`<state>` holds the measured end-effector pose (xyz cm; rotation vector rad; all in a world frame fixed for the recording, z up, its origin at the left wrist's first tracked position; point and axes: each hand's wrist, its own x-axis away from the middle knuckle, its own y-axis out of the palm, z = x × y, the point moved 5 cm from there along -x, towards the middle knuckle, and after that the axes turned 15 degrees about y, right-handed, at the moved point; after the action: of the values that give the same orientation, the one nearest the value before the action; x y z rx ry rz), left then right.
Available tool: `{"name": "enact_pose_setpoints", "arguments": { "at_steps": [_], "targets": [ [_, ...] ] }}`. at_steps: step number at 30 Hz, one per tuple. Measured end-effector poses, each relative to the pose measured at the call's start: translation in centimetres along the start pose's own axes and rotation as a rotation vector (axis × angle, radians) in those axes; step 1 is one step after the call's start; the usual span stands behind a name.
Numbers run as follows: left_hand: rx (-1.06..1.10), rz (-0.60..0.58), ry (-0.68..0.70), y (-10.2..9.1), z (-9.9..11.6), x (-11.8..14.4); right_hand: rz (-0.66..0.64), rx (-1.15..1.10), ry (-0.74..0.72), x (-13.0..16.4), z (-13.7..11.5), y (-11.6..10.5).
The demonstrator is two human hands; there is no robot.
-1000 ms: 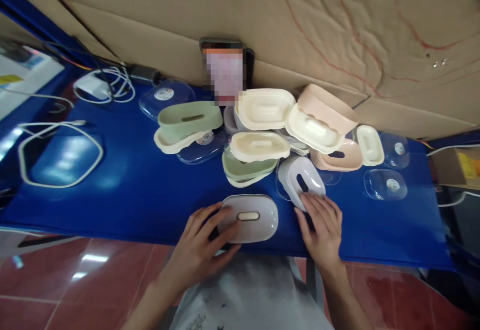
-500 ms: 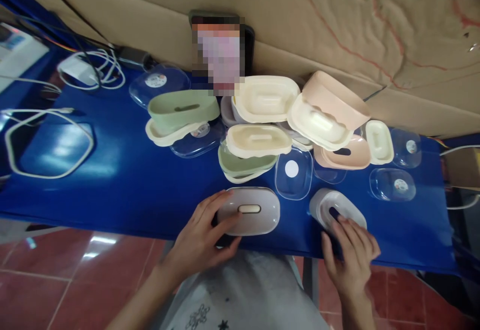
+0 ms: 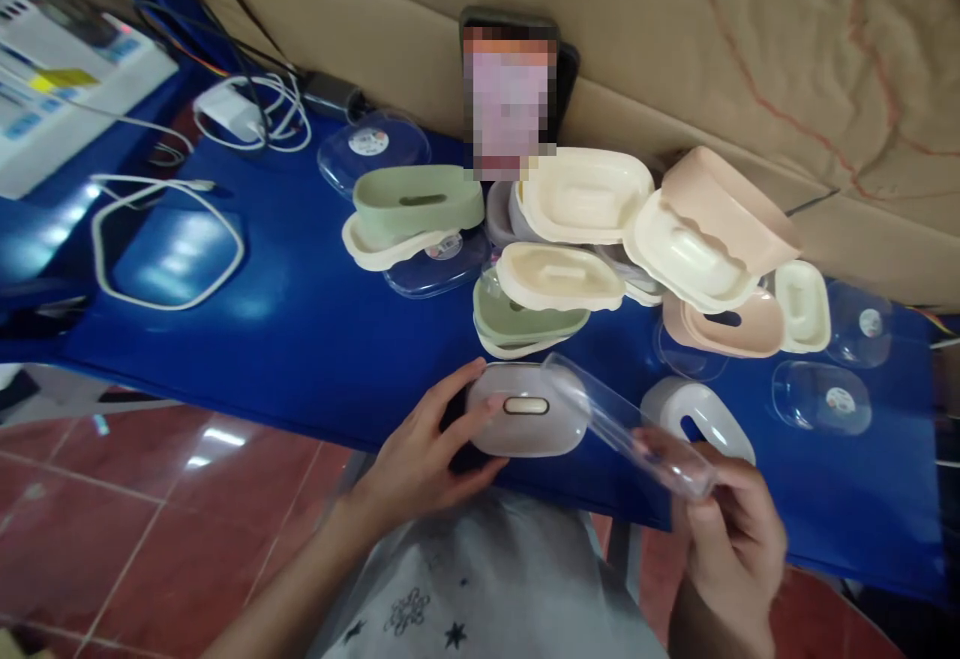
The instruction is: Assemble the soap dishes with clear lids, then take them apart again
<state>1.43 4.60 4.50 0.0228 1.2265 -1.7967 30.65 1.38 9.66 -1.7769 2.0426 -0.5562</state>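
Observation:
My left hand (image 3: pixel 442 444) is curled round the left end of a pale grey oval plastic box (image 3: pixel 491 434) at the table's front edge. In the slot on top of the box shows a cream raised bar (image 3: pixel 527 405). Pinched at one end in my right hand (image 3: pixel 739 529) is a clear plastic lid (image 3: pixel 630 429), tilted, its far end over the right side of the grey box. Behind my right hand lies another pale grey box (image 3: pixel 694 409) with an open slot. A green box with a cream tray (image 3: pixel 559 279) stands just behind the left-hand box.
Several boxes and trays crowd the back, including a green box (image 3: pixel 420 201), a cream tray (image 3: pixel 589 194) and a peach box (image 3: pixel 731 204). Clear lids (image 3: pixel 821 397) lie right. A propped phone (image 3: pixel 510 89) leans on the cardboard wall; a white cable (image 3: pixel 169 299) lies left.
My right hand has left the right-hand grey box and picked up the clear lid from the table, bringing it toward the left-hand box. My left hand stays on its box. The view has shifted.

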Motion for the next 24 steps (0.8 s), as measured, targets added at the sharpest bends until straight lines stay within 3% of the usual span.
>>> {"name": "enact_pose_setpoints", "arguments": {
  "at_steps": [3,6,10,16,24],
  "targets": [
    [0.005,0.012,0.025,0.1,-0.1,0.3,-0.022,-0.180,0.243,0.9,1.3,3.0],
    [0.003,-0.043,0.043,0.2,-0.2,0.3,0.086,-0.118,0.274,0.8,1.8,5.3],
    [0.002,-0.073,0.021,0.1,-0.3,0.3,0.109,0.183,0.141,0.6,1.4,6.3],
    [0.012,-0.061,0.022,0.4,-0.3,0.2,-0.215,0.449,-0.249,0.6,1.2,7.7],
    [-0.032,-0.065,0.046,0.6,-0.2,-0.3,-0.252,0.504,-0.338,-1.3,1.9,7.5]
  ]
}}
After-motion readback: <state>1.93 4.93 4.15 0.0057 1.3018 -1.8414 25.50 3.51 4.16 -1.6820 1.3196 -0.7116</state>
